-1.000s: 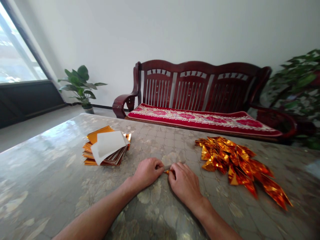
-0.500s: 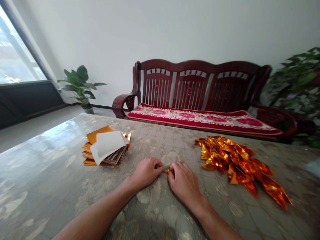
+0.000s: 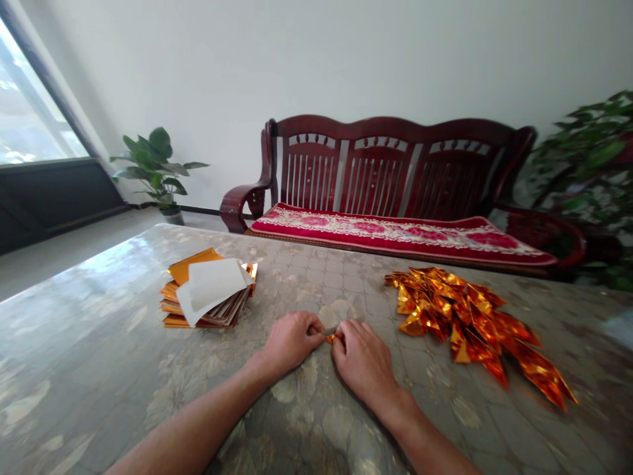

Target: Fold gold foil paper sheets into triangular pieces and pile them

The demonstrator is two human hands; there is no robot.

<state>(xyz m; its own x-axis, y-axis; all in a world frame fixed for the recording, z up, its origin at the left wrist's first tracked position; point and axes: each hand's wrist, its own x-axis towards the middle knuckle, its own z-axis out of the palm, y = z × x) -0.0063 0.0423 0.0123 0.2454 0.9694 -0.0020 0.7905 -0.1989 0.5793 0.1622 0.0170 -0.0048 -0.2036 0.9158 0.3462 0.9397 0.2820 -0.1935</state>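
Close together over the middle of the table, my left hand [image 3: 295, 338] and my right hand [image 3: 362, 356] pinch a small piece of gold foil paper [image 3: 330, 337] between them. Only a sliver of it shows; the fingers hide the rest. Both hands are closed, with thumbs and fingertips pressed on its two ends. To the left lies a stack of gold foil paper sheets [image 3: 173, 316], with white sides [image 3: 217, 284] up on top. A heap of folded gold foil paper pieces [image 3: 459, 310], shiny and pointed, spreads to the right.
A patterned, glossy cover lies on the table [image 3: 297, 435]. Behind its far edge stands a dark red wooden bench [image 3: 380, 171] with a red floral cushion [image 3: 395, 231]. Potted plants [image 3: 158, 171] stand at both sides. Something pale and translucent [image 3: 618, 328] sits at the right edge.
Both hands stay nearly in place, still pinching the foil paper. A little more of a grey edge shows between the fingertips. The whole view has shifted very slightly.
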